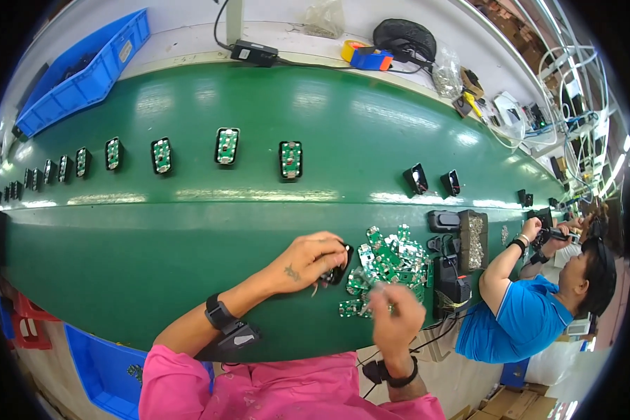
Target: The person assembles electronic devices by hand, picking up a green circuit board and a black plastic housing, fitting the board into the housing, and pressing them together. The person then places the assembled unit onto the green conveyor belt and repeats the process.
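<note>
My left hand (308, 263) is closed round a small black casing (338, 271) on the green bench, its fingers bent over the top edge. What lies inside the casing is mostly hidden. To the right of it spreads a heap of loose green circuit boards (392, 257). Over the near edge of that heap, my right hand (397, 318) is curled with thumb and fingers together, slightly blurred. A greyish smear shows at its fingertips, too unclear to name.
Several black casings with green boards, such as this casing (227, 146), line the conveyor-like strip. Two more casings (417, 179) stand right. A box of small metal parts (473, 241) and a black device (452, 287) flank the heap. A co-worker (521, 308) sits at right. Blue bin (84, 80) far left.
</note>
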Motion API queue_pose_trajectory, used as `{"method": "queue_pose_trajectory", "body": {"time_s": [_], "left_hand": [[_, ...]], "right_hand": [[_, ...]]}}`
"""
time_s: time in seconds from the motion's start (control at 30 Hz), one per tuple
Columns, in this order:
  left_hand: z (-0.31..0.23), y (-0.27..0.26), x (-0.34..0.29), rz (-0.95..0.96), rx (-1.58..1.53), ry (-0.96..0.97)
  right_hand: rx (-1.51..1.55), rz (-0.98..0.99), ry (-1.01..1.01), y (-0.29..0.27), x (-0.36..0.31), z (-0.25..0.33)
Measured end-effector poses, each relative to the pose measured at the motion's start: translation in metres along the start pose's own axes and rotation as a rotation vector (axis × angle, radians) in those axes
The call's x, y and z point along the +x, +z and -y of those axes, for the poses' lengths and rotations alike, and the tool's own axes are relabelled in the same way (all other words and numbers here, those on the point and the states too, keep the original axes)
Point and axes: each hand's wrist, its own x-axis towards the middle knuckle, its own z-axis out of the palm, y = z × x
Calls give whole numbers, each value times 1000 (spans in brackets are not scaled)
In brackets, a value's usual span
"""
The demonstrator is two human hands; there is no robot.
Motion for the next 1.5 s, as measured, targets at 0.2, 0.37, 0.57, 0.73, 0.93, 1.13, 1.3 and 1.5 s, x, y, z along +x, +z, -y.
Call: {"method": "queue_pose_trajectory", "body": {"time_s": [0.2, 0.37, 0.57, 0.73, 0.93, 1.13, 1.3, 1.5], "left_hand": [[-3, 19, -3, 152, -104, -10], [-10, 15, 1, 140, -199, -204], [-7, 18, -2, 82, -322, -312], [-20, 13, 1, 105, -347, -468], [4, 17, -2, 92, -618, -242], [-4, 14, 1, 116, -697, -332], [-10, 20, -1, 69, -676, -379], [-5, 26, -5, 28, -529, -325]], "right_hand": [[190, -133, 188, 26, 21, -11], [155, -104, 143, 30, 19, -4], [96, -67, 43, 30, 18, -13], [-130, 7, -21, 24, 14, -13], [-136, 41, -102, 23, 14, -18], [-71, 54, -144, 18, 19, -24], [44, -7, 87, 20, 20, -13], [270, -20, 345, 32, 29, -7]]}}
